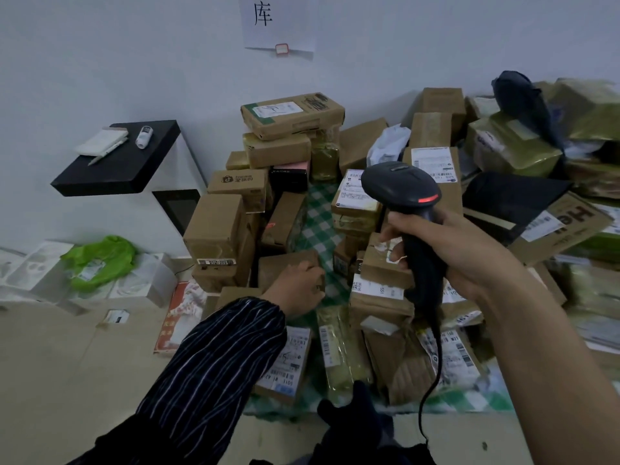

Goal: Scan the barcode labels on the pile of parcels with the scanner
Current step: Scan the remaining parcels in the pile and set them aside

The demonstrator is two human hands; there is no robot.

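Gripping the scanner point(402, 189) by its handle, the right hand point(469, 253) holds it upright over the middle of the pile point(214, 229), fingers wrapped round the black grip and thumb on the near side. The scanner's head tilts away from the camera towards a box with a white label point(432, 162) just behind it, and a red strip glows on the head's near edge. Its cable point(432, 380) hangs down from the handle over the front parcels to the floor.

The left hand point(298, 286), coming out of a striped sleeve point(214, 364), lies on a plain brown box point(285, 263) low in the pile. Its fingers bend over the box's right edge and take hold of it.

The parcels, mostly brown cartons with some in yellowish wrap, are heaped against the white wall on a green checked cloth point(318, 223). The heap stands tallest at the left and spreads off to the right. Several in front lie with barcode labels facing up, and a dark bag point(523, 102) sits on top at the far right.

To the left, a black shelf point(124, 162) on the wall carries a pen point(107, 151), a white pad point(100, 140) and a small white bottle point(144, 135). Below it a green bag point(100, 260) rests on white boxes. A paper sign point(278, 25) is stuck to the wall above the pile.
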